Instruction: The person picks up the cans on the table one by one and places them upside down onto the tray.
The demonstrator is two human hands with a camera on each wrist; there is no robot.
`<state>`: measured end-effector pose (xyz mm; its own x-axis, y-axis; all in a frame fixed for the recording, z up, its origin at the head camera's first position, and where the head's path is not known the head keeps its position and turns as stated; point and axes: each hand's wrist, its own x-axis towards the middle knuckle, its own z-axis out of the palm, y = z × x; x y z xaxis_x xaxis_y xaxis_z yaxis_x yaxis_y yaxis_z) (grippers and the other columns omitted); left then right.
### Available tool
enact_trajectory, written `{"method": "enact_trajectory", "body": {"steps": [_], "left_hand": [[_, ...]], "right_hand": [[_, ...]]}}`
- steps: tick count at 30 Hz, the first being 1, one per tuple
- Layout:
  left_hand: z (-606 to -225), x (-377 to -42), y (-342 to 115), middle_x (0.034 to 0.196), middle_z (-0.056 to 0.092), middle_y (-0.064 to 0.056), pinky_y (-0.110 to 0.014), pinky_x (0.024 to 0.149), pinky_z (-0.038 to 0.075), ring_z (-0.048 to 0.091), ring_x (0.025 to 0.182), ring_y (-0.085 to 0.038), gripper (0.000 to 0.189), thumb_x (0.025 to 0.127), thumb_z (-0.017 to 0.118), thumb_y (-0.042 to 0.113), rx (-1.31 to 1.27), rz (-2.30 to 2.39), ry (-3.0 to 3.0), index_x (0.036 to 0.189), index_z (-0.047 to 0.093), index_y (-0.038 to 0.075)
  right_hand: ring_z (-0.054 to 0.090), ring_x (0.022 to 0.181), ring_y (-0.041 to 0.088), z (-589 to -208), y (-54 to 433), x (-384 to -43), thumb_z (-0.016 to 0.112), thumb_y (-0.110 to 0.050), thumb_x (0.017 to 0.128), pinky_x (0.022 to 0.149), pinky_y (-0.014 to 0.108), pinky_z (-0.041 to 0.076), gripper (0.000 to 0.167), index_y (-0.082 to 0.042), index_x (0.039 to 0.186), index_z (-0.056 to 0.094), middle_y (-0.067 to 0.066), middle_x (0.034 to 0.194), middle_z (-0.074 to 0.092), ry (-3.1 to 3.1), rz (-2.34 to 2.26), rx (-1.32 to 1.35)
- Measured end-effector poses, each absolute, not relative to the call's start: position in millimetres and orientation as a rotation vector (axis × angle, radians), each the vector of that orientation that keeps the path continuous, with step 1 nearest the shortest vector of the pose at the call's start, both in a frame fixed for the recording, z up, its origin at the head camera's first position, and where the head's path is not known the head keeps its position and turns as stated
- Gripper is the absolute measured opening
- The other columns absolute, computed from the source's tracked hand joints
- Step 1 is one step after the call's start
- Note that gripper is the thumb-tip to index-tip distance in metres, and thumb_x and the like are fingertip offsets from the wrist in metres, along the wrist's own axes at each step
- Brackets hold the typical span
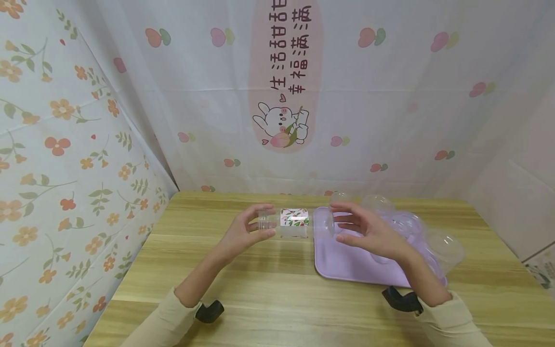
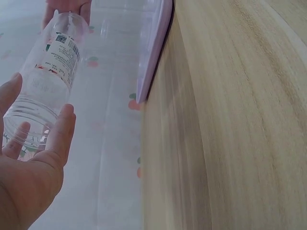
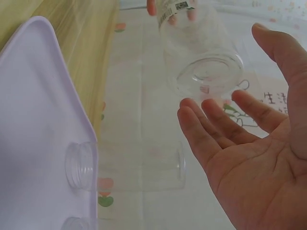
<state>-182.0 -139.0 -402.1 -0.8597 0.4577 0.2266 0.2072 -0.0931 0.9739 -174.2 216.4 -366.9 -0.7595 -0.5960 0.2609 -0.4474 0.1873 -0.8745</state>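
A clear plastic jar (image 1: 294,222) with a printed floral label lies sideways in the air above the table, its threaded mouth to the left and its base to the right. My left hand (image 1: 243,230) holds it by the mouth end, thumb and fingers around the threads; the left wrist view shows the jar (image 2: 53,76) in that grip. At the base end is my right hand (image 1: 375,233), its fingers spread apart. In the right wrist view, the fingertips (image 3: 188,106) of that hand are right at the jar's base (image 3: 206,76).
A lilac tray (image 1: 360,271) sits on the right of the wooden table (image 1: 269,299). Several clear jars stand on it, one jar (image 3: 139,167) mouth-down near its edge. A printed curtain (image 1: 390,120) hangs behind the table, a floral one (image 1: 65,193) on the left.
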Motion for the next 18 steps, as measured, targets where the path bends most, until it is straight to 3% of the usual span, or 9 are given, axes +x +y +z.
{"method": "enact_trajectory", "body": {"steps": [6,10,18], "left_hand": [[-403,-182,-139,0.146,0.046,-0.026,-0.043,0.09,0.056,0.056,0.122,-0.048,0.057,0.093,0.073,0.001,0.746,2.084,1.983,0.145,0.049,0.006],[-404,-182,-136,0.143,0.05,-0.022,-0.044,0.09,0.056,0.056,0.121,-0.05,0.057,0.094,0.072,0.0,0.784,2.084,1.972,0.145,0.048,0.003],[-403,-181,-133,0.141,0.054,-0.015,-0.045,0.091,0.056,0.062,0.119,-0.038,0.057,0.093,0.072,-0.001,0.794,2.063,1.983,0.145,0.048,0.004]], "right_hand": [[0.047,0.131,0.043,-371,211,-175,0.077,-0.002,0.09,0.107,0.041,0.043,0.069,-0.006,0.15,0.044,0.013,0.149,0.046,2.325,-1.627,-1.002],[0.047,0.131,0.046,-375,206,-176,0.079,-0.003,0.089,0.107,0.038,0.044,0.068,-0.007,0.149,0.046,0.009,0.149,0.047,2.316,-1.631,-1.001],[0.053,0.123,0.045,-383,200,-179,0.076,-0.002,0.091,0.104,0.034,0.047,0.061,-0.01,0.146,0.051,0.008,0.148,0.048,2.313,-1.645,-1.044]]}}
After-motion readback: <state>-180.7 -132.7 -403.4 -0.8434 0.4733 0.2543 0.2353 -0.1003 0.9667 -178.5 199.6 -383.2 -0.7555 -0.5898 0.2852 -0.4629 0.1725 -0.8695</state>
